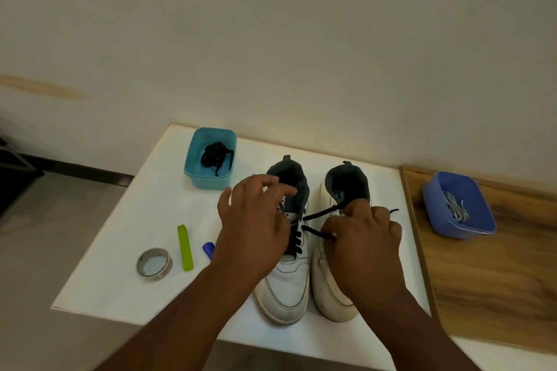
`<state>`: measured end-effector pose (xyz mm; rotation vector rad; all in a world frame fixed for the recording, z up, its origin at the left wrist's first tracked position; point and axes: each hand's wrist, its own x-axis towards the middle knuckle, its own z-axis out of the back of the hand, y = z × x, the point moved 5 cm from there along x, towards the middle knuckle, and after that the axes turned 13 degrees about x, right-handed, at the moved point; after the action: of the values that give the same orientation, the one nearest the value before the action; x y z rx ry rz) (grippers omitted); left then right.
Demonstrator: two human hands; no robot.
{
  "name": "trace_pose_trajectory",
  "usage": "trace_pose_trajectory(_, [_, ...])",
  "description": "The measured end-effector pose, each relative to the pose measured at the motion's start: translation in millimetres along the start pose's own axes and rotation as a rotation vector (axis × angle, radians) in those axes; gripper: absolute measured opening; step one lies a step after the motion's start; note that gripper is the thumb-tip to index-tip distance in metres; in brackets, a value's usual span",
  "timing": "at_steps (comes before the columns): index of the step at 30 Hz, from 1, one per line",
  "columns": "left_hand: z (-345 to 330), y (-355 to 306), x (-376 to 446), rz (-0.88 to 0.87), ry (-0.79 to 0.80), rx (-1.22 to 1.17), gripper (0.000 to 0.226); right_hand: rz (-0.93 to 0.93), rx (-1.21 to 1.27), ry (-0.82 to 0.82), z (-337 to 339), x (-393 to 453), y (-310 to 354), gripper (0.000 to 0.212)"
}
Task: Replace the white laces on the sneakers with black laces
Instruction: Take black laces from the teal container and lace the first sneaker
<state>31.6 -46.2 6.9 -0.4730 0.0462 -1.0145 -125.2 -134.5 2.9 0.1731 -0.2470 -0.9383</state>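
Note:
Two white sneakers stand side by side on a white table [129, 250], toes toward me. The left sneaker [286, 283] carries a black lace [297, 239] threaded through its lower eyelets. My left hand [256, 220] hovers over that shoe's tongue with fingers spread and relaxed, holding nothing I can see. My right hand [361, 238] lies over the right sneaker [331, 289] and pinches the black lace ends, which stretch across from the left shoe. A teal box [193, 159] at the back holds another bundled black lace [215, 153].
A blue box [434, 205] with white laces [458, 209] sits on the wooden surface at right. A tape roll [154, 263], a green stick [184, 247] and a small blue object [208, 248] lie left of the shoes. A wall rises behind.

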Motion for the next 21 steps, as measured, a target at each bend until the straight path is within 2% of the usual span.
trace_pose_trajectory(3, [3.5,-7.2,0.3,-0.101,-0.050,-0.212,0.040,0.020,0.213,-0.239,30.9,8.4,-4.5,0.014])
trace_pose_trajectory(5, [6.5,-12.6,-0.7,-0.140,-0.057,-0.291,0.035,-0.036,0.596,-0.453,56.0,10.5,-8.5,0.011])
trace_pose_trajectory(6, [7.6,-16.2,-1.9,-0.156,-0.036,-0.339,0.035,-0.029,0.749,-0.551,66.6,8.5,-6.8,0.008])
trace_pose_trajectory(8, [3.9,-21.8,-5.1,-0.156,0.082,-0.482,0.037,0.095,0.835,-0.639,77.4,3.8,7.4,0.009])
trace_pose_trajectory(9, [1.5,-24.0,-6.7,-0.112,0.167,-0.598,0.042,0.194,0.847,-0.602,76.9,1.4,17.8,0.014])
trace_pose_trajectory(11, [-0.2,-25.7,-9.3,0.049,0.305,-0.881,0.053,0.404,0.876,-0.407,66.5,-3.1,40.7,0.022])
trace_pose_trajectory(14, [2.6,-20.2,-4.8,0.207,0.340,-1.069,0.058,0.607,0.896,-0.053,43.4,-9.8,62.5,0.026])
trace_pose_trajectory(16, [2.2,-14.1,-0.4,0.276,0.323,-1.149,0.053,0.624,0.907,0.061,34.3,-9.6,60.8,0.025])
trace_pose_trajectory(19, [2.1,-4.7,5.7,0.401,0.221,-1.310,0.034,0.556,0.950,0.117,28.7,-6.5,53.0,0.023])
trace_pose_trajectory(21, [4.0,-2.3,7.0,0.384,0.178,-1.201,0.033,0.431,0.949,0.077,27.4,-3.9,49.8,0.022])
